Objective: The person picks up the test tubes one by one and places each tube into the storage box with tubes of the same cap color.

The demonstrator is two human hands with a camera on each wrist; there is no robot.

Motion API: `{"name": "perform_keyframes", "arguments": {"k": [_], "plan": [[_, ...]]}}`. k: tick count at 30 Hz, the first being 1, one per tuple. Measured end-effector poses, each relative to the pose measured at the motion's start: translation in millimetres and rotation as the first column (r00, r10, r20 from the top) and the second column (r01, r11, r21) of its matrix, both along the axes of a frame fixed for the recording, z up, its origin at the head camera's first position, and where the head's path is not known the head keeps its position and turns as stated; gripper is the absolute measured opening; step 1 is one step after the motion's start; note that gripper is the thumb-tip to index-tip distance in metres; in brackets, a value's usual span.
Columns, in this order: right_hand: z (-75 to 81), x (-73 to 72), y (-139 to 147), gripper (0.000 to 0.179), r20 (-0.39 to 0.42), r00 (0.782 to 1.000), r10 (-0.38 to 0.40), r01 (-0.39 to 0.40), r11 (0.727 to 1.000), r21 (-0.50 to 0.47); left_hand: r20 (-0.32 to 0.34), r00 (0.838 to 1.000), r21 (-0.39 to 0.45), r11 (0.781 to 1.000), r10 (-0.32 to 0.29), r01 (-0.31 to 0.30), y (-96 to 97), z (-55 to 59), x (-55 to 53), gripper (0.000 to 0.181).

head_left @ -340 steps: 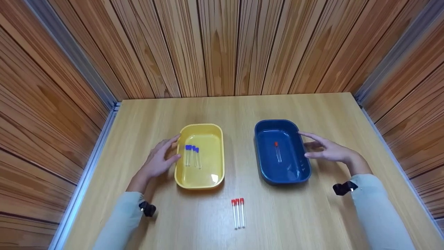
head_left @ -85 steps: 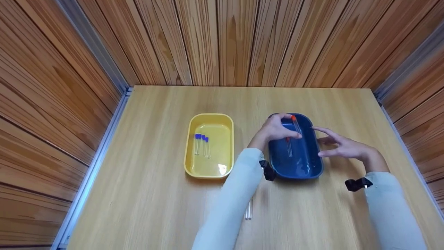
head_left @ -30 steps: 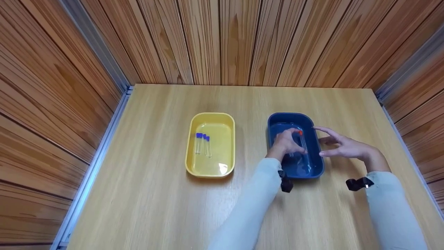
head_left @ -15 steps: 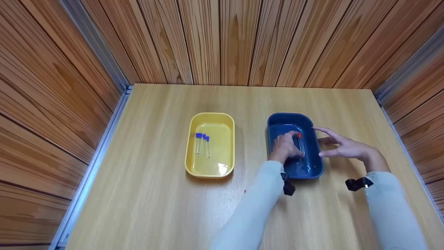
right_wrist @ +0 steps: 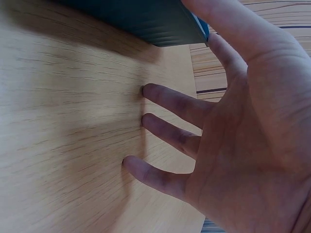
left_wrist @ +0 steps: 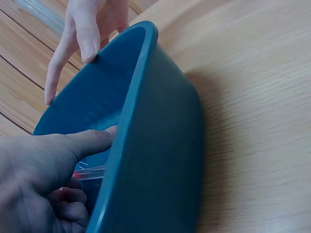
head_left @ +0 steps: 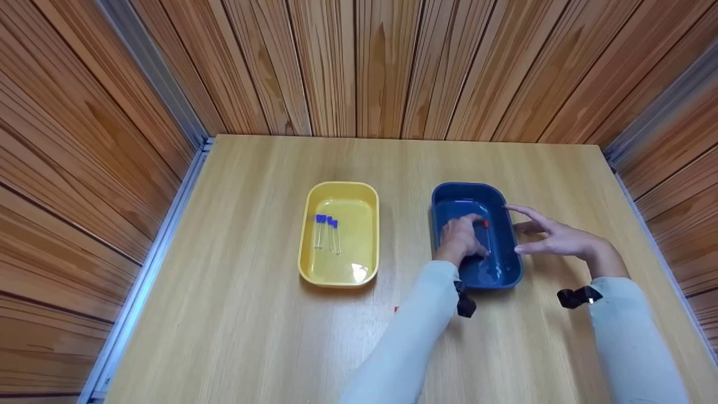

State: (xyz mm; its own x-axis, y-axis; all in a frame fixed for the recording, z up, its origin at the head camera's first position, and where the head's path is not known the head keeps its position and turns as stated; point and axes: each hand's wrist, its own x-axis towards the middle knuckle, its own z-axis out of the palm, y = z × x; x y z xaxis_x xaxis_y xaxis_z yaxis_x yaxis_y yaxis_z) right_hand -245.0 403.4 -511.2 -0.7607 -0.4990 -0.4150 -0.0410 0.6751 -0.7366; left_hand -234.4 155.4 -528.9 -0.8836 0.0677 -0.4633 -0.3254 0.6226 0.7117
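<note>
Seen from the head, the wooden table [head_left: 241, 292] runs out of frame toward six o'clock. Left of centre stands the yellow tray [head_left: 353, 233]; a little toward nine o'clock of its middle lie four blue-capped tubes [head_left: 328, 233], caps toward twelve, their clear bodies faint against the yellow. At about five o'clock from that tray, a scrap of red [head_left: 396, 308] peeps past the left pale sleeve [head_left: 401, 336]; the sleeve covers the rest, so what it belongs to cannot be told.

Farther right, the left hand [head_left: 460, 237] reaches into the blue tray [head_left: 475, 278], at three o'clock from the yellow one, fingers bent and thumb pointing toward three. Just beside the index finger shows the cap of a red-capped tube [head_left: 486, 224], within the tray; its body is hardly visible, and whether the hand pinches it cannot be told. The left wrist view shows a red-tipped clear tube [left_wrist: 92, 173] below the thumb, partly blocked by fingers and the tray wall; whether it is the same one is unclear.

Rightmost, the right hand [head_left: 552, 238] is spread, index touching the tray's rim between one and two o'clock, thumb near four. Its other three fingers, mostly hidden from above, reach down to the table in the right wrist view.
</note>
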Motion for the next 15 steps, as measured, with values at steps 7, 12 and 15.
{"name": "perform_keyframes", "arguments": {"k": [7,12,15], "plan": [[0.2,1.3,-0.1,0.097,0.007,1.000,-0.004,0.004,1.000,-0.006,-0.036,0.997,-0.065,0.996,-0.067,0.064,1.2,-0.6,0.7,0.077],[0.2,2.0,0.8,0.097,0.009,1.000,-0.002,0.002,1.000,-0.012,-0.100,0.973,-0.186,0.965,-0.206,0.185,-0.1,0.2,-1.2,0.076],[-0.1,1.4,1.4,0.097,0.006,1.000,-0.005,0.005,1.000,-0.010,-0.134,0.959,-0.216,0.952,-0.251,0.219,-3.0,4.4,-2.1,0.075]]}}
